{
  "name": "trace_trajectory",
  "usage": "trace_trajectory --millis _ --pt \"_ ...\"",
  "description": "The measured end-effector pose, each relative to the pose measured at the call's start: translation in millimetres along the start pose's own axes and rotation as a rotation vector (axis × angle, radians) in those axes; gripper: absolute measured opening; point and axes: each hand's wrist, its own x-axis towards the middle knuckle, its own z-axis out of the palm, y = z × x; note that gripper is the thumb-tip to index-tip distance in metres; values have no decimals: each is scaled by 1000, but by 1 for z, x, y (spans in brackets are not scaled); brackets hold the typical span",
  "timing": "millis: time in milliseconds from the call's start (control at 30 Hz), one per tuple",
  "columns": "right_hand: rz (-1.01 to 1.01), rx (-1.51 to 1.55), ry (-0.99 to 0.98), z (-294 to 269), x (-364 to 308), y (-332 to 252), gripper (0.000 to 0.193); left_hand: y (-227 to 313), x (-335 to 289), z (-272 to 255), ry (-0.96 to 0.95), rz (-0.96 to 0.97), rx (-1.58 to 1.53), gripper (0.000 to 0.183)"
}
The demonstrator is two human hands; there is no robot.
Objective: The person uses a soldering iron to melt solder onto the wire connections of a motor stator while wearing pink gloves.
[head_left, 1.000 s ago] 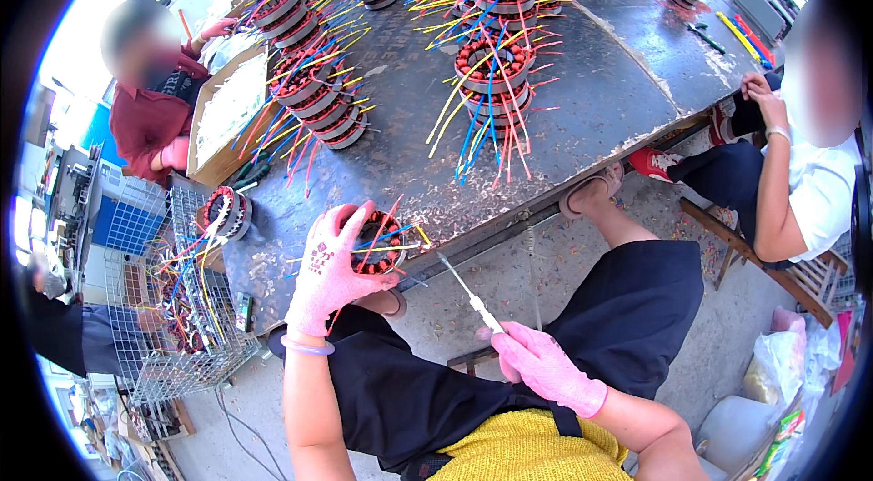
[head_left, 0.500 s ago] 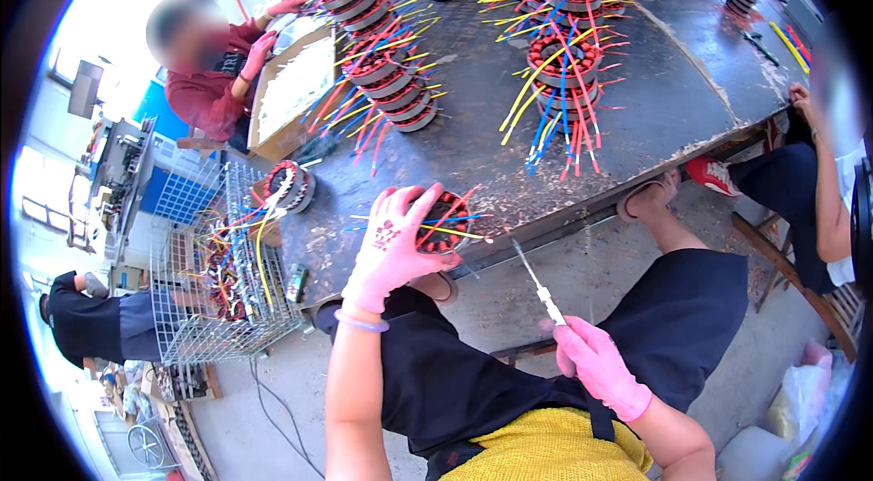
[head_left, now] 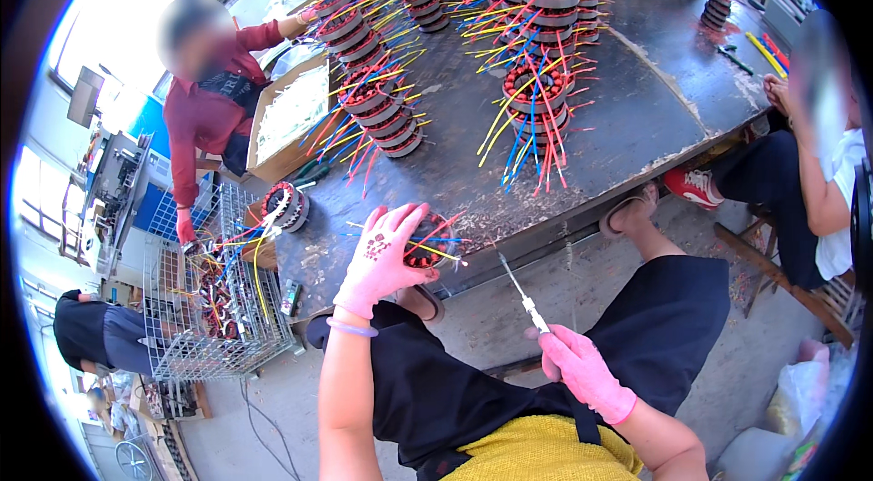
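At the table's near edge my left hand [head_left: 382, 263], in a pink glove, grips a motor stator [head_left: 433, 240] with red windings. Its fingers lie over the top and the thumb along the near side, hiding part of it. Red, blue and yellow wires stick out of this stator. My right hand [head_left: 582, 372], also gloved in pink, is closed round a slim tool [head_left: 530, 308] with a white handle and a thin metal shaft. The tool's tip points up toward the table edge, apart from the stator; its exact kind I cannot make out.
Tall stacks of wired stators [head_left: 538, 90] stand farther back on the dark table [head_left: 637, 117]. A single stator [head_left: 286, 206] sits left, near a wire basket [head_left: 218, 354] of parts and an open carton [head_left: 291, 117]. One person [head_left: 214, 108] works at far left, another [head_left: 818, 190] sits at right.
The person in red has lowered an arm into the wire basket and stretched the other toward the stacks. The whole view has shifted slightly; my hands keep their grips.
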Motion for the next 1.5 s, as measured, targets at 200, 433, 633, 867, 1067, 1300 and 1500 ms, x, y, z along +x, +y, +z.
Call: trace_trajectory --millis 200,433,633,867,1067,1300,1500 --pt "-19 31 8 -5 -3 -2 36 1 -10 0 1 231 72 89" --pt "11 46 6 1 0 -8 34 2 -10 7 -11 235 68 86" --pt "32 6 -6 2 -1 -8 37 -3 -15 9 10 226 34 88" --pt "48 -16 6 4 -4 -9 38 -8 -11 8 169 109 -16 97" --pt "35 -44 -12 6 -6 -7 35 -18 -15 13 87 73 -53 94" --pt "-30 -63 -8 0 -18 -18 39 -13 -10 12 83 65 -46 96" --pt "-66 -7 12 -8 -25 -13 35 -27 -20 3 145 -31 6 99"
